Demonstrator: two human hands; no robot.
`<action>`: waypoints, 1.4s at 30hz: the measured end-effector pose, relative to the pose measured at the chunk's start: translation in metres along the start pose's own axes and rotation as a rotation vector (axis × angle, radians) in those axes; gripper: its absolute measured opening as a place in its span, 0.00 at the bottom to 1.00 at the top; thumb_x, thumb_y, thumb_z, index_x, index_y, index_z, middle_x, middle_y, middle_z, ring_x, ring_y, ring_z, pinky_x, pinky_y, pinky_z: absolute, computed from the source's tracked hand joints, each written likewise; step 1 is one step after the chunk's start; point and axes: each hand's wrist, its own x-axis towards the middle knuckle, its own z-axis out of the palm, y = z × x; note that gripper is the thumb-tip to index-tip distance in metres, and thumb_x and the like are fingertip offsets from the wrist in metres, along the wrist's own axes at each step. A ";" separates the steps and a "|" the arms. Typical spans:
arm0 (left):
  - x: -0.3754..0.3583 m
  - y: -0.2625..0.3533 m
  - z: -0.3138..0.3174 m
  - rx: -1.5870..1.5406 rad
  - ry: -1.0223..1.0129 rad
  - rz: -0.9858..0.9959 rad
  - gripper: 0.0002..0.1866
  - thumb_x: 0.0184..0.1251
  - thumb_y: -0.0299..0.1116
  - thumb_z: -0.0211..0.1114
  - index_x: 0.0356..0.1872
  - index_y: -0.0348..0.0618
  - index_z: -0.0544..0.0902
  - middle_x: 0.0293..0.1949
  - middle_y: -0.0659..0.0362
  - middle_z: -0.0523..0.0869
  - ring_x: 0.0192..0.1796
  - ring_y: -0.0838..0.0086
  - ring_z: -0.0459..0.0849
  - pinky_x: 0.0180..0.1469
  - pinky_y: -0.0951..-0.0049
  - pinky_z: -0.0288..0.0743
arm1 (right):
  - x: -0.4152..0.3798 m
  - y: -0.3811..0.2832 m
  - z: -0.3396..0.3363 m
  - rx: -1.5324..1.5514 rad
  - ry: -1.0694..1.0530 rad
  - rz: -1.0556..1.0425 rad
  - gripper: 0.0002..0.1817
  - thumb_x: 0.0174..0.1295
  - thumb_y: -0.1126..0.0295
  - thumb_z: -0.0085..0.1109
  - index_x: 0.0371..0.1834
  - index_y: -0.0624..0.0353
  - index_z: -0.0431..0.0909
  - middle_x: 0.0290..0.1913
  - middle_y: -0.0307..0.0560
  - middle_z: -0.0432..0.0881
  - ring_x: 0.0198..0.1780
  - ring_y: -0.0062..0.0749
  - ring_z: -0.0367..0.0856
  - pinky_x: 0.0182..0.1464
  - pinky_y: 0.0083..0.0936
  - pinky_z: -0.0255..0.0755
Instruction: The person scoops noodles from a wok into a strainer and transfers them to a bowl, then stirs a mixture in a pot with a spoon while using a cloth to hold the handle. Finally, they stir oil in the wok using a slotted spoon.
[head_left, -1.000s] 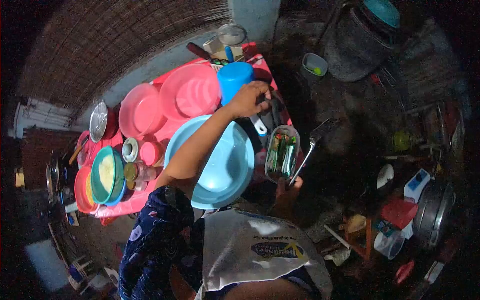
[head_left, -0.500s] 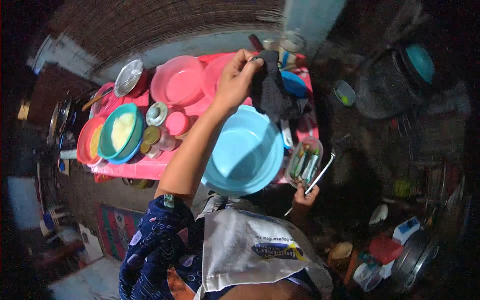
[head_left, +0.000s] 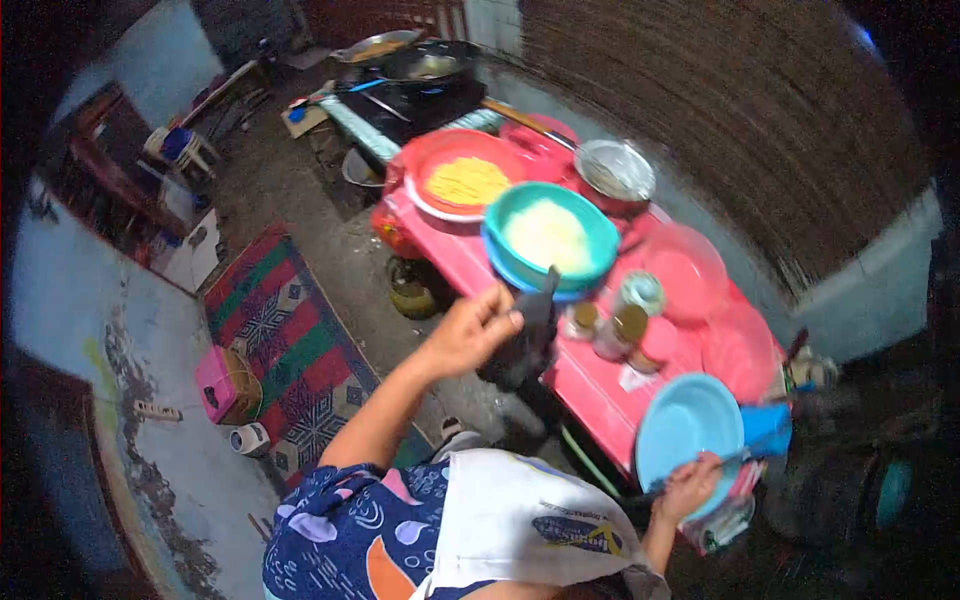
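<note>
My left hand point(head_left: 470, 332) is closed on a bunched black cloth point(head_left: 530, 335), which hangs down past the near edge of the pink-covered table. Near the light blue basin point(head_left: 688, 425) at the table's right end, my right hand point(head_left: 692, 487) grips a long, thin utensil; blur hides its ends and its exact kind. Beyond the cloth stands a teal bowl point(head_left: 600, 235) with a pale, shredded-looking food in it. A red basin point(head_left: 425, 165) with yellow food is farther left. Several lidded jars point(head_left: 622, 330) are to the cloth's right.
Pink basins point(head_left: 690, 265) line the wall side of the table. A metal bowl point(head_left: 615, 170) is at the back. Black pans point(head_left: 432, 62) rest on a stove at the far end. A patterned mat point(head_left: 300, 365) and a pink box point(head_left: 225, 385) lie on the floor to the left.
My view has turned left, bringing the stove and mat into sight. The left hand has carried the black cloth leftward from above the blue basin. My right hand still grips the thin utensil.
</note>
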 end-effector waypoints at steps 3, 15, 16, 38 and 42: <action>-0.024 -0.025 -0.049 0.213 -0.040 0.033 0.12 0.61 0.36 0.58 0.28 0.42 0.65 0.21 0.63 0.67 0.27 0.80 0.66 0.29 0.73 0.65 | -0.033 -0.003 0.141 0.074 -0.463 0.285 0.11 0.63 0.61 0.49 0.27 0.53 0.64 0.20 0.31 0.64 0.18 0.12 0.61 0.18 0.12 0.58; -0.078 -0.101 -0.257 0.321 0.419 -0.093 0.12 0.56 0.32 0.63 0.39 0.43 0.73 0.53 0.50 0.73 0.58 0.64 0.68 0.59 0.66 0.58 | -0.164 0.017 0.469 -0.195 -1.454 -0.102 0.15 0.48 0.71 0.65 0.19 0.58 0.64 0.17 0.32 0.60 0.22 0.15 0.59 0.23 0.18 0.58; -0.080 -0.111 -0.272 0.338 0.491 -0.154 0.17 0.55 0.35 0.64 0.44 0.44 0.73 0.56 0.48 0.70 0.59 0.60 0.67 0.60 0.66 0.57 | -0.169 0.022 0.491 -0.162 -1.423 -0.064 0.18 0.49 0.73 0.63 0.17 0.56 0.59 0.16 0.32 0.61 0.22 0.15 0.59 0.22 0.18 0.57; 0.038 -0.251 -0.631 -0.755 0.695 -0.688 0.25 0.67 0.43 0.50 0.59 0.40 0.63 0.56 0.55 0.71 0.56 0.65 0.72 0.56 0.65 0.65 | -0.233 0.053 1.000 -0.008 -1.779 -0.247 0.14 0.63 0.62 0.48 0.32 0.65 0.68 0.27 0.50 0.73 0.30 0.40 0.72 0.36 0.30 0.68; 0.074 -0.245 -0.739 -0.873 0.649 -0.667 0.24 0.65 0.42 0.53 0.58 0.40 0.65 0.55 0.54 0.72 0.54 0.65 0.74 0.55 0.65 0.67 | -0.241 0.055 1.092 -0.198 -1.651 -0.141 0.11 0.63 0.63 0.49 0.39 0.60 0.69 0.23 0.44 0.74 0.27 0.31 0.74 0.33 0.27 0.68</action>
